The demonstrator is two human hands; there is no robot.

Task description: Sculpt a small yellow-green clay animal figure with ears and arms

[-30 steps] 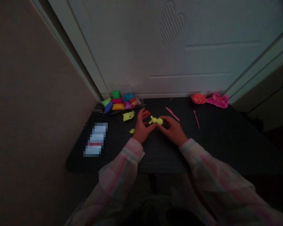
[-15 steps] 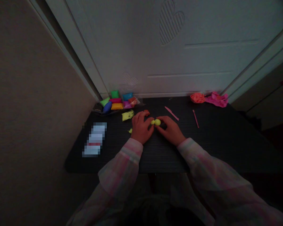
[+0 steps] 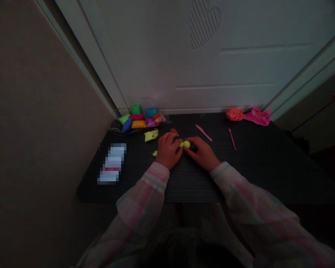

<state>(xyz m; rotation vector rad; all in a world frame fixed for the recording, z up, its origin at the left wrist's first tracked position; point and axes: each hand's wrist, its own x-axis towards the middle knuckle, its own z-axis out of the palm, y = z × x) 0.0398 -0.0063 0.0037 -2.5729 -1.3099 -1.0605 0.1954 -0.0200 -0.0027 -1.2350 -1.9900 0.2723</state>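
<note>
Two yellow balls of modelling clay touch side by side between my hands, over the dark table. My left hand (image 3: 169, 149) pinches the smaller clay ball (image 3: 181, 144), which its fingers partly cover. Thumb and fingers of my right hand (image 3: 202, 152) close around the larger clay ball (image 3: 187, 144). Just beyond my left fingers lies a small red piece (image 3: 174, 131), partly hidden by them. Left of that hand are an opened yellow clay packet (image 3: 151, 135) and a yellow scrap (image 3: 155, 153).
A clear bag of coloured clay packets (image 3: 139, 124) lies at the back left. A blurred pale rectangle (image 3: 112, 163) is on the left. Pink tools (image 3: 203, 132) lie beyond my right hand, with orange (image 3: 234, 114) and pink crumpled items (image 3: 259, 116) at the back right, before a white door (image 3: 167, 52).
The view has tilted slightly. Both hands keep almost the same pose around the yellow clay balls; my left fingers have shifted very slightly towards the right.
</note>
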